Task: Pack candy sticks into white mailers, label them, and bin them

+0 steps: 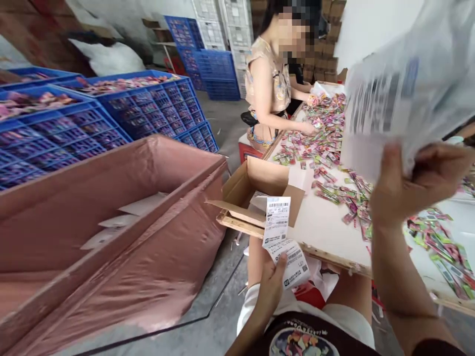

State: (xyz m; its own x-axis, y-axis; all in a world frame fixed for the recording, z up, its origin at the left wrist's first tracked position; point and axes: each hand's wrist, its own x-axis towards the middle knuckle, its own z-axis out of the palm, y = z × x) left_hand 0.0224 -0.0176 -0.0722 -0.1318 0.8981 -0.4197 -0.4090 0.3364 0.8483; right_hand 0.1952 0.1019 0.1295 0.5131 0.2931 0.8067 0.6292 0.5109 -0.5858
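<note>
A strip of printed shipping labels point(277, 221) hangs over the table's near edge, its lower part pinched between the thumb and fingers of my left hand point(272, 277). Raised at the right, my right hand point(411, 183) grips a translucent plastic mailing bag point(371, 143) by its lower edge. A barcode label shows on the bag, blurred by motion. Just beyond the label strip stands an open cardboard box point(256, 183) with pale papers or packets inside. Small colourful packets point(326, 138) lie scattered over the white table point(326, 227).
To the left is a large bin lined with reddish-brown sheeting point(185, 237), with several white packages point(115, 222) inside. Blue crates point(156, 106) full of packets stand behind it. Another person point(272, 79) sits at the table's far left side, hands among the packets.
</note>
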